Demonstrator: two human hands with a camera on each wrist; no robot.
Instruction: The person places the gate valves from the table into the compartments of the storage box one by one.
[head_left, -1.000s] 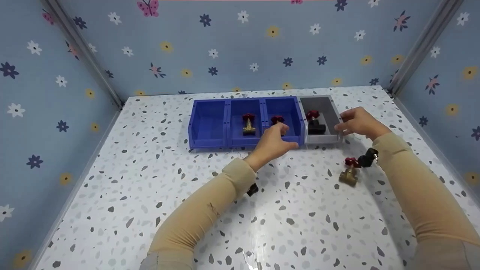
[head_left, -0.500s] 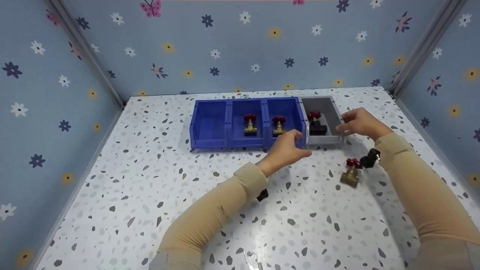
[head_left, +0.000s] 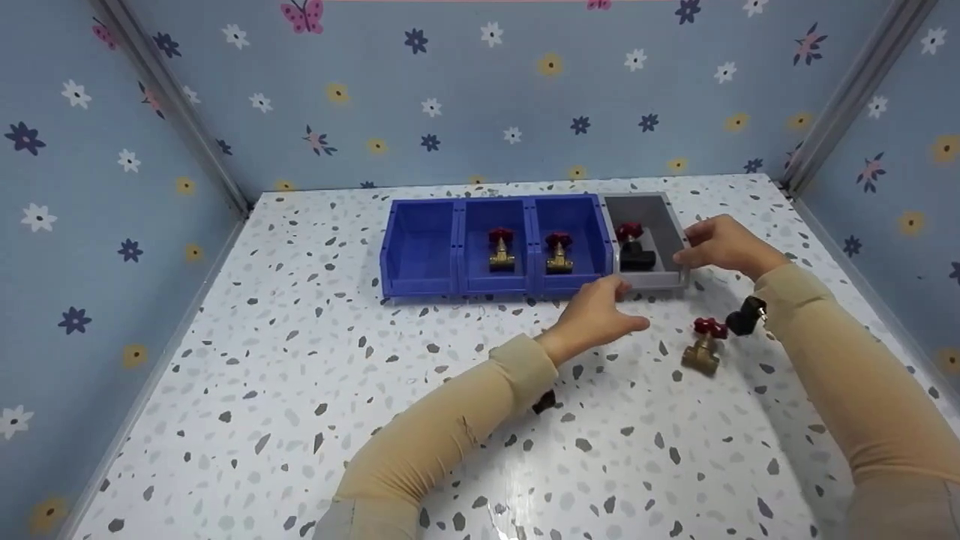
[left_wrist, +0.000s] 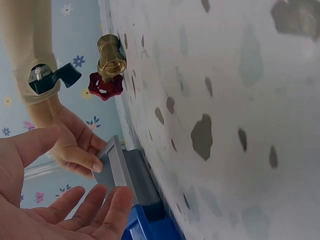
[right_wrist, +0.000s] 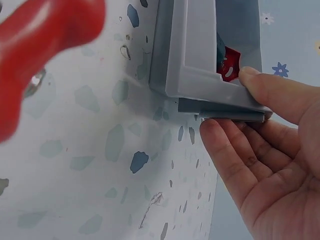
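Observation:
My right hand [head_left: 727,244] grips the right side wall of a grey bin [head_left: 651,280], thumb over its rim and fingers along the outside in the right wrist view. Inside that bin lies a black-bodied valve [head_left: 637,259] with a red handwheel. My left hand [head_left: 596,315] hovers before the bins, fingers spread and holding nothing. In front of the grey bin, a brass valve [head_left: 702,355] with a red handwheel stands on the table; its handwheel [right_wrist: 50,45] looms close in the right wrist view.
Three blue bins [head_left: 420,287] stand in a row against the grey bin's left side. Brass valves with red handwheels sit in the middle blue bin [head_left: 502,259] and right blue bin [head_left: 559,261]. Flower-patterned panels [head_left: 480,90] enclose the speckled table [head_left: 300,360].
My left hand has moved right and toward me, away from the right blue bin, uncovering the brass valve inside. The right hand stays on the grey bin's wall.

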